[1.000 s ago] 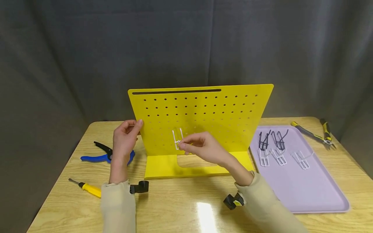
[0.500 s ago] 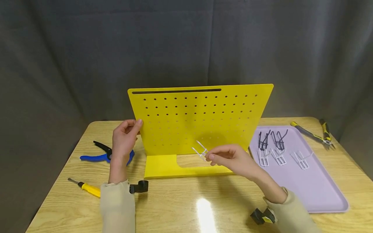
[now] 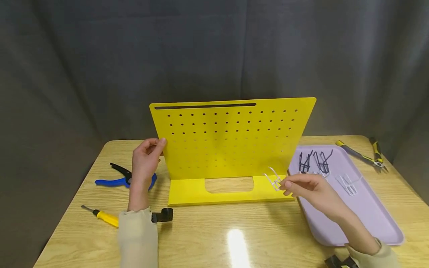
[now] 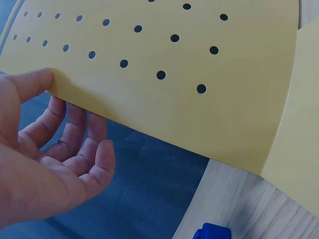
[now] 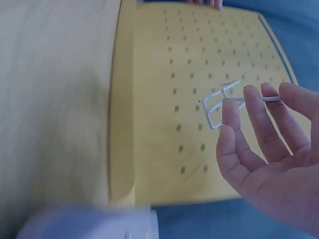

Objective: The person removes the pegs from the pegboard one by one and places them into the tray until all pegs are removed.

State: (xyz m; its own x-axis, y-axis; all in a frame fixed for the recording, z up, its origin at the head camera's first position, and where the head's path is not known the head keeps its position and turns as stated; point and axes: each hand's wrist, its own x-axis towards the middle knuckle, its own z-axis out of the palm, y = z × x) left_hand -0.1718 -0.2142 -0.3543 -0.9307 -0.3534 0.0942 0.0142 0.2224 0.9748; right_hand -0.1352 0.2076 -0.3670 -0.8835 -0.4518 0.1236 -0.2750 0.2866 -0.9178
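Observation:
A yellow pegboard (image 3: 231, 149) with rows of round holes stands upright on its folded base. My left hand (image 3: 145, 158) pinches its left edge, thumb on the front face and the other fingers behind, as the left wrist view also shows. Between thumb and fingertips, my right hand (image 3: 313, 191) holds a white wire hook (image 3: 274, 180) in front of the board's lower right corner, beside the lilac tray (image 3: 362, 219). In the right wrist view the wire hook (image 5: 214, 107) points away from the fingers. Black wire hooks (image 3: 304, 162) and white wire hooks (image 3: 348, 185) lie in the tray, partly hidden by the hand.
Blue-handled cutters (image 3: 114, 182) and a yellow screwdriver (image 3: 106, 219) lie on the wooden table left of the board. Pliers (image 3: 358, 153) and another yellow-and-black tool (image 3: 376, 149) lie beyond the tray's far right. A dark curtain (image 3: 214, 48) hangs behind.
My right hand has carried the white wire hook away from the middle of the pegboard, rightward to the tray's left side. My left hand has kept its hold on the board's edge.

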